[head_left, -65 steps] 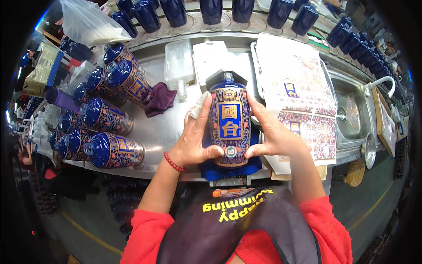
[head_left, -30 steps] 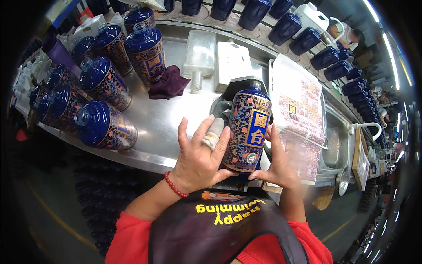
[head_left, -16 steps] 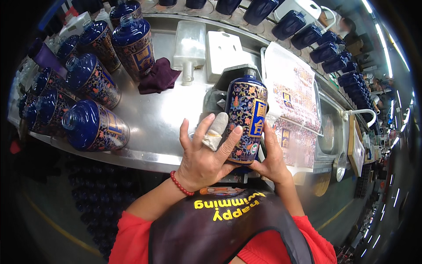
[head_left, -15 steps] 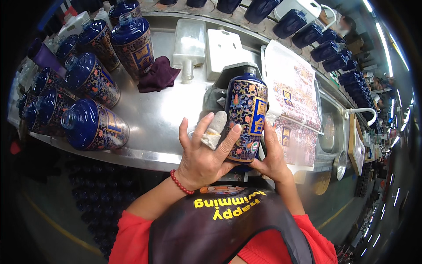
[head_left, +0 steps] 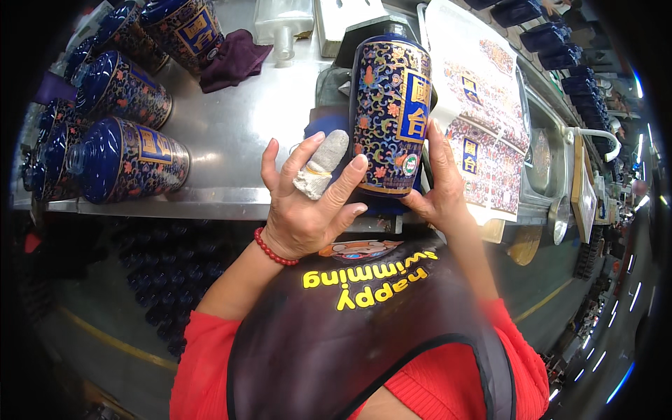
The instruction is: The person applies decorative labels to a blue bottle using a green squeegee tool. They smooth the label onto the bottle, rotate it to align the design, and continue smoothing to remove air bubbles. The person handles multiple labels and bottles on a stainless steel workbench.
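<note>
A dark blue bottle with a colourful floral wrap and a blue-and-gold panel leans in front of me, neck away. My right hand holds its lower right side, thumb at the base and fingers along the edge. On the other side is my left hand, fingers spread, its index fingertip at the bottle's lower left edge. The left thumb points toward the base, apart from it. A grey finger cover, bound with pale tape, sits on one left finger. Behind the bottle is a dark angular support, mostly hidden.
Printed floral sheets lie to the right, beside a metal sink. Several decorated bottles stand at the left of the steel table. A purple cloth and a clear upturned bottle lie farther back.
The view has shifted, so the table and bottle appear higher. My left hand has loosened, its thumb now apart from the bottle's base. My right hand remains at the bottle's right side.
</note>
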`<state>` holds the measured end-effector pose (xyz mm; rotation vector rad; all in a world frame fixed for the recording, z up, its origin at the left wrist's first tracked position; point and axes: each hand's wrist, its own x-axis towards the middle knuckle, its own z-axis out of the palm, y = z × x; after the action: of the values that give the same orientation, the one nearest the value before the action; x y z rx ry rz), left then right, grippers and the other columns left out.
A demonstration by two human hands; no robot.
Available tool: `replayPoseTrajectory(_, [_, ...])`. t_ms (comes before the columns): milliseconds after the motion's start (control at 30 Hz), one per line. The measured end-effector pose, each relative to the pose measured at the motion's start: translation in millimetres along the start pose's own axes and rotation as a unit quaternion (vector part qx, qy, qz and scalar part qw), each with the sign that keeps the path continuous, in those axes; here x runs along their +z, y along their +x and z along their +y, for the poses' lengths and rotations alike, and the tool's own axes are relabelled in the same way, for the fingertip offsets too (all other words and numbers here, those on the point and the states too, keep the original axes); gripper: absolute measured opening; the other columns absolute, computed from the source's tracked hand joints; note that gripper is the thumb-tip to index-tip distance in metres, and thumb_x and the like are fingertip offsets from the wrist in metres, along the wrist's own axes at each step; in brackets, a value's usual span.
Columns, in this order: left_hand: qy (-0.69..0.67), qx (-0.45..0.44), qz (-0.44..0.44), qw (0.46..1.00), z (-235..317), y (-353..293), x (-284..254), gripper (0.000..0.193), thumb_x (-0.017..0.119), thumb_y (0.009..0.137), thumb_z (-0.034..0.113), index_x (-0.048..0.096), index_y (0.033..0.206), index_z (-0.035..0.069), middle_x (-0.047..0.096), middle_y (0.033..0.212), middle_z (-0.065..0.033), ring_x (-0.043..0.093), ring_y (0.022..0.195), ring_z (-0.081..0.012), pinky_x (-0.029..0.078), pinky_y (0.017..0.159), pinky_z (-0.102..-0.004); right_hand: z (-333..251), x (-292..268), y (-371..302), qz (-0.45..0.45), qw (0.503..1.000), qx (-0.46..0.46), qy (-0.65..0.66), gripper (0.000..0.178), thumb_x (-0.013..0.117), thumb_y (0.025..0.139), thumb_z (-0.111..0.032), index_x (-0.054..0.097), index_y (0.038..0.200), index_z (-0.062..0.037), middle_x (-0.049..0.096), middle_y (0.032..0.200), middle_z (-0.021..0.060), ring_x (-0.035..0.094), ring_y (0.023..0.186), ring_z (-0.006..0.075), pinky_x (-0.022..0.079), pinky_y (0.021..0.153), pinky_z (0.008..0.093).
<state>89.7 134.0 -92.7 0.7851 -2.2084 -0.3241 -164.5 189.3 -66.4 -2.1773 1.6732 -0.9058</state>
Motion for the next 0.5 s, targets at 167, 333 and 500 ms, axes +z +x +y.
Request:
replayPoseTrajectory(167, [-0.001, 0.003, 0.007, 1.000, -2, -8, -2, 0.049, 0.071, 0.088, 0.039, 0.070, 0.131, 0.015, 0.064, 0.132, -0.0142, 0.049, 0.131, -0.0312, 0.013, 0.119, -0.0605, 1, 5, -2, 0.018, 1.000, 0.004, 0.024, 0.103, 0.087, 0.074, -0.016, 0.029, 0.157, 0.0015, 0.040, 0.153, 0.0295, 0.043, 0.141, 0.0443, 0.036, 0.116, 0.0473])
replayPoseTrajectory(333, [-0.015, 0.025, -0.010, 1.000, -1, -11, -8, 0.045, 0.072, 0.087, 0.033, 0.072, 0.128, 0.014, 0.067, 0.128, -0.0146, 0.052, 0.128, -0.0307, 0.014, 0.120, -0.0583, 2, 10, -5, 0.052, 0.998, -0.022, 0.024, 0.101, 0.086, 0.071, -0.009, 0.033, 0.156, 0.0001, 0.041, 0.154, 0.0285, 0.044, 0.139, 0.0438, 0.038, 0.114, 0.0471])
replayPoseTrajectory(500, [-0.038, 0.008, 0.033, 0.999, -4, 1, -7, 0.058, 0.073, 0.087, 0.040, 0.064, 0.135, 0.010, 0.065, 0.131, -0.0186, 0.054, 0.125, -0.0358, 0.016, 0.119, -0.0573, 2, 11, -6, 0.081, 0.996, -0.045, 0.005, 0.096, 0.087, 0.070, -0.009, 0.039, 0.152, 0.0008, 0.044, 0.151, 0.0285, 0.049, 0.135, 0.0440, 0.043, 0.110, 0.0475])
